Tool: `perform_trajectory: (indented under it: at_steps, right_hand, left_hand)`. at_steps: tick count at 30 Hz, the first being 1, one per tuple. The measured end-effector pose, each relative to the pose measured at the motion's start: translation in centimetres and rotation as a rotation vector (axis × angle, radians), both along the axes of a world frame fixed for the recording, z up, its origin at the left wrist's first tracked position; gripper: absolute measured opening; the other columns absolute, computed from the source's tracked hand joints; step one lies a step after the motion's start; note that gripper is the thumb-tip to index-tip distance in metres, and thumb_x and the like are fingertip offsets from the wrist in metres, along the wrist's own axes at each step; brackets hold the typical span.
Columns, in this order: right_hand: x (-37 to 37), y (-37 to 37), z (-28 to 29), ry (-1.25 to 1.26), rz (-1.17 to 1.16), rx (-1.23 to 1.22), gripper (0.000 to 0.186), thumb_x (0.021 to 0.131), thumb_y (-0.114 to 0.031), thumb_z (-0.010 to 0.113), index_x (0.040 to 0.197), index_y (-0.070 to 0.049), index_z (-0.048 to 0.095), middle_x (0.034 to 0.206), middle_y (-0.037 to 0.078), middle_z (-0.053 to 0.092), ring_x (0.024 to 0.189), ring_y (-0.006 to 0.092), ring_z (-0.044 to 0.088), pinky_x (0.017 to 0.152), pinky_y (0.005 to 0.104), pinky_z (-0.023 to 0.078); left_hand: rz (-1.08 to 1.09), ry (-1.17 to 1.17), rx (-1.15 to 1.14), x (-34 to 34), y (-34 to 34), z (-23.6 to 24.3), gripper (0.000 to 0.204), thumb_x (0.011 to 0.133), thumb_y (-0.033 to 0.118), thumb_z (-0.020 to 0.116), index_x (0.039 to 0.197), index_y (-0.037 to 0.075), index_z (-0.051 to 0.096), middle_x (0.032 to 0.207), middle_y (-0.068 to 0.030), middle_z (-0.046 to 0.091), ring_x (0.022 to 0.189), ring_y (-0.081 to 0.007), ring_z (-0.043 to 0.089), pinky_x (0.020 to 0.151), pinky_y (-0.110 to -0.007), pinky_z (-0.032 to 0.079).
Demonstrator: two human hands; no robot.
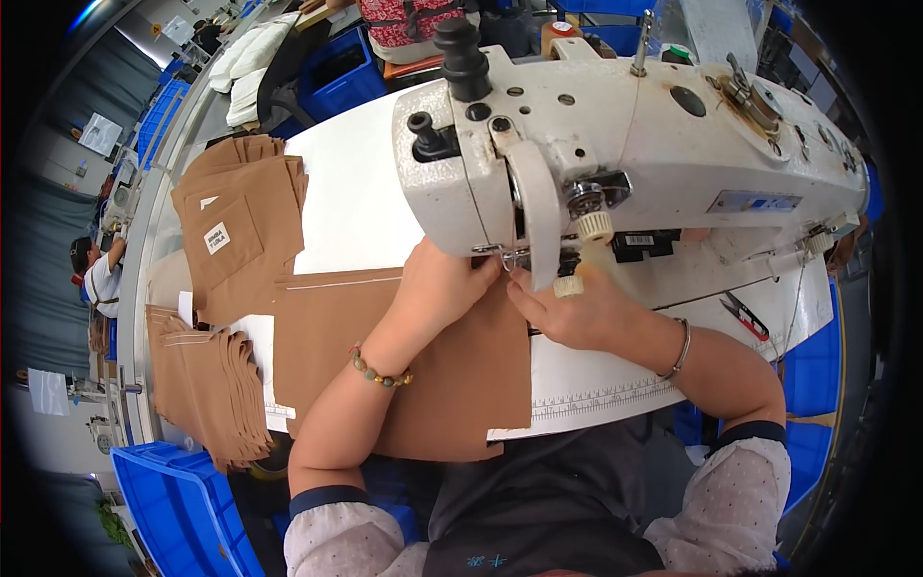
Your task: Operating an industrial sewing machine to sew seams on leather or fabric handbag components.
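Note:
Both of my hands meet at the needle area under the head of a white sewing machine point(692, 144). My left hand point(440, 288) is closed, its thumb and fingertips drawn together just left of the presser foot point(519, 260). From the right, my right hand point(582, 306) reaches in with thumb and forefinger pinched close to the foot. Whatever lies between the fingertips is too small to make out, perhaps a thread. A brown fabric panel point(461, 385) with a pale stitched line along its far edge lies flat beneath my left forearm.
Stacked brown pieces point(245, 260), the top one bearing a labelled patch, lie left, with more brown layers point(207, 394) nearer me. Red-and-black thread snips point(746, 317) rest at the right. A printed ruler point(606, 398) runs along the table's front. A blue bin point(183, 500) stands lower left.

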State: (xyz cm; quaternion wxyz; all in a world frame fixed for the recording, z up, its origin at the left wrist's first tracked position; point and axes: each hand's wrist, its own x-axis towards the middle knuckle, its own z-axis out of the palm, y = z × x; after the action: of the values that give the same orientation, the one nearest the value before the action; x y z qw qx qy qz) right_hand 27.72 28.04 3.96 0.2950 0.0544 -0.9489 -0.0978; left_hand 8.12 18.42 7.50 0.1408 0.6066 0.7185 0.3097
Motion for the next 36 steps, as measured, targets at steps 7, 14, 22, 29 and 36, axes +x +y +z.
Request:
perform_trajectory:
  at_steps: [7, 14, 22, 29, 36]
  right_hand:
    - [-0.1, 0.0, 0.1, -0.019, -0.011, 0.016, 0.036, 0.079, -0.013, 0.064, 0.111, 0.002, 0.071, 0.065, 0.005, 0.064, 0.056, 0.0183, 0.064, 0.049, 0.0344, 0.049]
    - [-0.1, 0.0, -0.2, -0.047, -0.031, -0.006, 0.028, 0.079, -0.012, 0.064, 0.103, 0.001, 0.070, 0.058, 0.004, 0.058, 0.053, 0.0201, 0.063, 0.047, 0.0352, 0.047]
    - [0.2, -0.5, 0.4, 0.019, 0.038, -0.049, 0.010, 0.076, -0.013, 0.065, 0.081, -0.005, 0.061, 0.063, 0.005, 0.057, 0.054, 0.0187, 0.062, 0.046, 0.0323, 0.046]
    - [1.4, -2.9, 0.6, 0.068, 0.191, 0.037, 0.023, 0.071, -0.019, 0.063, 0.081, 0.001, 0.069, 0.082, 0.015, 0.067, 0.059, 0.0146, 0.062, 0.049, 0.0260, 0.046]
    - [1.9, -2.9, 0.9, 0.025, 0.184, 0.035, 0.026, 0.071, -0.018, 0.063, 0.083, 0.005, 0.070, 0.086, 0.021, 0.070, 0.060, 0.0166, 0.063, 0.050, 0.0265, 0.049]
  left_hand:
    - [-0.011, -0.010, 0.006, -0.3, 0.2, -0.6, 0.024, 0.083, 0.014, 0.072, 0.105, 0.005, 0.071, 0.094, -0.0182, 0.072, 0.088, -0.0388, 0.069, 0.075, -0.046, 0.056]
    - [0.033, -0.012, -0.065, 0.1, 0.3, -0.2, 0.020, 0.083, 0.013, 0.072, 0.101, 0.003, 0.071, 0.090, -0.0187, 0.072, 0.084, -0.0393, 0.069, 0.073, -0.046, 0.055]
    - [0.064, 0.062, -0.108, 0.6, -0.2, -0.2, 0.021, 0.085, 0.014, 0.073, 0.102, 0.003, 0.072, 0.089, -0.0190, 0.073, 0.082, -0.0390, 0.070, 0.072, -0.046, 0.055]
    - [0.050, 0.022, -0.152, -0.4, -1.5, 1.0, 0.029, 0.089, 0.024, 0.080, 0.101, -0.001, 0.072, 0.084, -0.0109, 0.074, 0.069, -0.0140, 0.066, 0.063, -0.035, 0.052]
    - [-0.005, -0.022, -0.116, -0.7, -1.4, 0.4, 0.031, 0.090, 0.022, 0.079, 0.105, -0.003, 0.070, 0.093, -0.0147, 0.075, 0.082, -0.0215, 0.071, 0.076, -0.035, 0.056]
